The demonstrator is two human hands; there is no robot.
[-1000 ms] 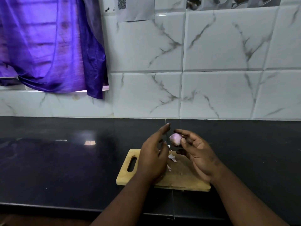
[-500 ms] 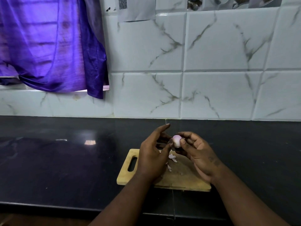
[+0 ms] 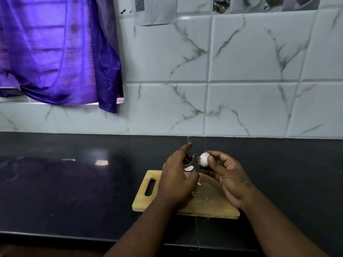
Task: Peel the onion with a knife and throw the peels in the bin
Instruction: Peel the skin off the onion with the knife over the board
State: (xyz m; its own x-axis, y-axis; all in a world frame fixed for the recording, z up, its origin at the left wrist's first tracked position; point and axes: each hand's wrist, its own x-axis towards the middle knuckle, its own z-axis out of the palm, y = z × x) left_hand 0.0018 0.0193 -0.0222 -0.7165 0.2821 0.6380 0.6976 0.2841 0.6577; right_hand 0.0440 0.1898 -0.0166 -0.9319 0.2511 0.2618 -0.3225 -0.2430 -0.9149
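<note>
Onion (image 3: 204, 159) sits pinched between thumb and fingertips of the right hand (image 3: 228, 175), above the cutting board (image 3: 207, 203). The left hand (image 3: 177, 182), just beside it, pinches a loose peel (image 3: 188, 168).

No words or numbers are legible. The only sign is a black QR code (image 3: 139, 5) printed on a white paper sheet (image 3: 157, 14) stuck to the marble-patterned white wall tiles (image 3: 167, 52); small black marks (image 3: 122, 11) beside it are unreadable.

Lower centre of the frame, I see the right hand (image 3: 225, 175) pinching a small pale-pink onion (image 3: 205, 160) above the wooden cutting board (image 3: 209, 203). Just left of it, the left hand (image 3: 177, 180) holds a peel scrap (image 3: 189, 168), its index finger outstretched.
</note>
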